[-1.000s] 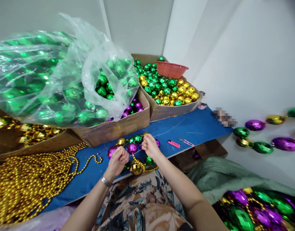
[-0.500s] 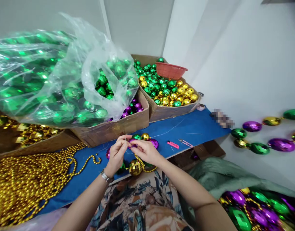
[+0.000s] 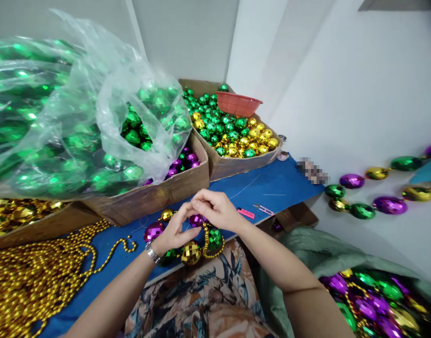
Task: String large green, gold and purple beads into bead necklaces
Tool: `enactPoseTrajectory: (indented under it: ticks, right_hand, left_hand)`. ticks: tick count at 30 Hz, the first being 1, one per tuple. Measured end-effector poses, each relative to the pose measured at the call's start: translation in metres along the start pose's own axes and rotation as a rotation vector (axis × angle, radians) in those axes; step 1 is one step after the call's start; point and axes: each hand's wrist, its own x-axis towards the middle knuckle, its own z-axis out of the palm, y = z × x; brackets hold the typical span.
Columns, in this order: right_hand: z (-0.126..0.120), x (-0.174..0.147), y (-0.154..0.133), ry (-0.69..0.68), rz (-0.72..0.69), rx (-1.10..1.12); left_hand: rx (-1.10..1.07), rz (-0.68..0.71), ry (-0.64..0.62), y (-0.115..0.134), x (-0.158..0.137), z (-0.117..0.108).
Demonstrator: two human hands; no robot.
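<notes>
My left hand [image 3: 176, 230] is over the table's near edge, thumb stretched out apart from its fingers. Those fingers reach up to my right hand [image 3: 218, 210], which hides their tips. My right hand's fingers are bent together in a pinch; whatever is between them is too small to make out. Just beneath the hands lies a loop of large shiny beads: a purple bead [image 3: 154, 231], a gold faceted bead [image 3: 191, 253] and a green bead [image 3: 214, 238] among them. A short strand of small gold beads [image 3: 206, 244] hangs by the green one.
Pink-handled thread snips [image 3: 264, 209] and a pink box-shaped piece [image 3: 246, 213] lie right. Behind stand cardboard boxes of beads [image 3: 243, 164], a red basket [image 3: 239, 104] and a plastic bag [image 3: 78, 155]. Gold bead strands [image 3: 42, 272] cover the left. A green sack [image 3: 300, 249] is at lower right.
My left thumb has moved away from its fingers, and my right hand has curled in closer over the left fingertips. The view has turned slightly right.
</notes>
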Motion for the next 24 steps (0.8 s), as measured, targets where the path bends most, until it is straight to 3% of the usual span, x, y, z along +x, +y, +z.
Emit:
enactPoseTrajectory:
  ticks: [7, 11, 13, 17, 20, 24]
  right_hand:
    - [0.002, 0.019, 0.034, 0.284, 0.27, 0.653]
    - [0.006, 0.022, 0.064, 0.422, 0.353, 0.83]
    - [0.01, 0.015, 0.082, 0.421, 0.36, 0.625]
    - [0.001, -0.018, 0.119, 0.32, 0.425, 0.062]
    - [-0.039, -0.057, 0.143, 0.262, 0.549, -0.193]
    - [-0.106, -0.113, 0.168, 0.222, 0.839, -0.584]
  left_hand:
    - [0.201, 0.042, -0.003, -0.006, 0.005, -0.003]
    - [0.413, 0.088, -0.162, -0.014, 0.008, -0.01]
    - [0.467, 0.106, -0.18, -0.021, 0.012, -0.011]
    - [0.498, 0.148, -0.085, -0.035, 0.014, -0.009]
    - [0.48, 0.156, -0.003, -0.041, 0.013, -0.01]
    - [0.436, 0.122, 0.052, -0.043, 0.016, -0.013]
